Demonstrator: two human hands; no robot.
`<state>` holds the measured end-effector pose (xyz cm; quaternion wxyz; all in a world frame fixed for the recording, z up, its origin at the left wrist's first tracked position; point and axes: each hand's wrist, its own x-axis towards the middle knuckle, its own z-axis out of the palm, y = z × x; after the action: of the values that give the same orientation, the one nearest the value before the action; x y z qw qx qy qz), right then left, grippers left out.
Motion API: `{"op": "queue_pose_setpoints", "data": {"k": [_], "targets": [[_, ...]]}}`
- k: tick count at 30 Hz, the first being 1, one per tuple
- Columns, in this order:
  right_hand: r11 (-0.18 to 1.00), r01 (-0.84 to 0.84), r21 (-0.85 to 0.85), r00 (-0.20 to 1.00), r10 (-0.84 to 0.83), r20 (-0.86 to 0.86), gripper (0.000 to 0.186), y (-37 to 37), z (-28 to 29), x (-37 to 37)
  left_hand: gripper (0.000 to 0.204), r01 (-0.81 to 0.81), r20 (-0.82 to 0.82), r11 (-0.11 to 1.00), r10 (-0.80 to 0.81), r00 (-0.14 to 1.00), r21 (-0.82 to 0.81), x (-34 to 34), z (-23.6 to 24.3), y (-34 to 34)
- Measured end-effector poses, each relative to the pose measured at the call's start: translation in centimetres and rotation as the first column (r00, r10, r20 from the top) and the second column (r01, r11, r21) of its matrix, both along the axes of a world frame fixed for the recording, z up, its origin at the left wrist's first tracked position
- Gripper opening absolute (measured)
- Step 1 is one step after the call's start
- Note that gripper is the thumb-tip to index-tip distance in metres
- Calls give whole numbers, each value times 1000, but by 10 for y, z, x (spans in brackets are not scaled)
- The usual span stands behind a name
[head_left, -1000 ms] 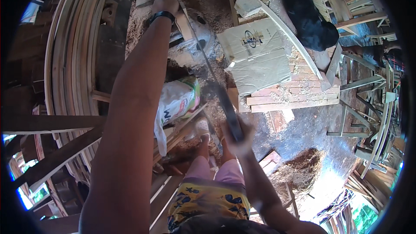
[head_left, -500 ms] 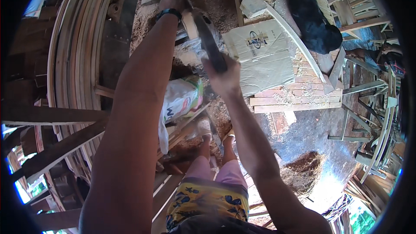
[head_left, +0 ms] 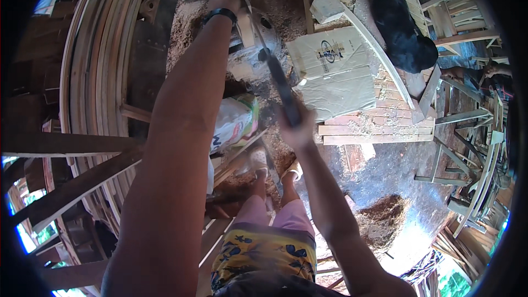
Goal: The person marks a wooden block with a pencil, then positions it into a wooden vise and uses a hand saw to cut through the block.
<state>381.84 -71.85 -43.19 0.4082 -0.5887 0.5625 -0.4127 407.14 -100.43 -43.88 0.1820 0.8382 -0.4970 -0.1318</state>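
My right hand (head_left: 297, 126) is wrapped round the long dark handle of a tool (head_left: 280, 80), which has a long thin blade. This blade runs up and away, passing close to the right of my left hand (head_left: 224, 1). With a dark band at its wrist, my left hand looks closed at the upper end of a pale piece of wood (head_left: 245, 30), though its fingers are mostly hidden. Under the wood lies a whitish, worn block or stump (head_left: 242, 66). Motion smears the tool and my right hand, so the blade's exact kind cannot be made out.
Long boards (head_left: 91, 66) are stacked along the left. A flattened cardboard sheet (head_left: 335, 91) lies to the right, beside slatted planks (head_left: 379, 132). A white plastic sack (head_left: 234, 121) sits near my feet. At upper right is a black animal (head_left: 404, 33). Wood shavings (head_left: 190, 36) cover the ground.
My right hand and the tool have come back toward me and a little right, so more of the thin blade shows. My left hand stays at the wood.
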Motion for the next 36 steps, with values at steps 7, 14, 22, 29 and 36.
{"op": "queue_pose_setpoints", "data": {"k": [7,14,22,29,36], "targets": [[998,-32,-53,999,33,15,16,40,42,-26,31,187,26,982,-186,982,-33,6,-8,-7],[926,74,371,992,-108,70,11,154,96,-86,36,146,105,972,-167,980,184,9,-10,-17],[988,23,-152,990,-1,141,18,-55,3,26,27,249,281,968,-235,930,-14,9,-5,-2],[995,-96,12,985,96,-144,6,140,84,-93,32,368,457,911,-411,789,184,14,-15,-15],[1000,27,-5,1000,-27,-15,13,54,50,-38,30,336,378,930,-368,849,150,10,-11,-8]]}}
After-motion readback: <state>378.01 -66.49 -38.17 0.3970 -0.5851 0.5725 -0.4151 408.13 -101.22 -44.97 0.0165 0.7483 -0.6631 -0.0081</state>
